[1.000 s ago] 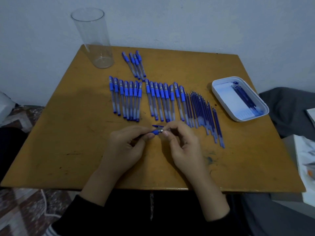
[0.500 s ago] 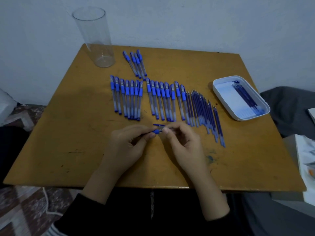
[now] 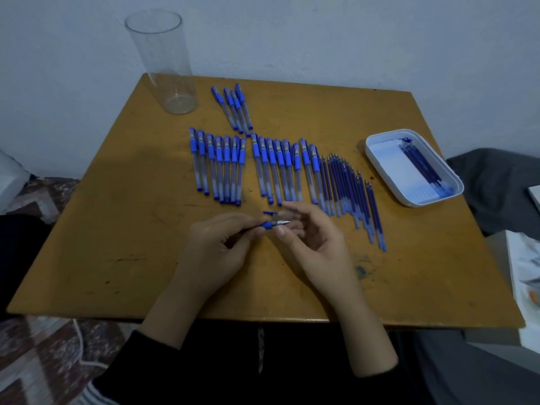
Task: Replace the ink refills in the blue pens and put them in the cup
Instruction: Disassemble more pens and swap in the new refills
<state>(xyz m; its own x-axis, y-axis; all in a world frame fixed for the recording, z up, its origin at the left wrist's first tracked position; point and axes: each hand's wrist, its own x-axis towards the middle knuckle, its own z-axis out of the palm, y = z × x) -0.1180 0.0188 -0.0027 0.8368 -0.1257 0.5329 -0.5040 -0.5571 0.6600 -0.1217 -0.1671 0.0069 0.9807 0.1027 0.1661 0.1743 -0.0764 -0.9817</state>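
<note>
Fingers [image 3: 245, 226] of left hand [image 3: 216, 252] pinch a blue pen [image 3: 269, 225] over the table [image 3: 117, 229]. Right hand [image 3: 315, 244] fingers curl at its metal tip, grasp unclear. Cup [image 3: 163, 62] stands far-left corner, well apart.

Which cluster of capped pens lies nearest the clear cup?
The slanted cluster of four, just right of the cup; the larger clusters lie in the nearer row.

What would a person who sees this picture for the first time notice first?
The rows of blue pens and loose refills across the middle of the yellow table. Nearer the person, the left hand grips one pen with the right hand at its tip; a clear cup stands empty at the far left corner.
</note>
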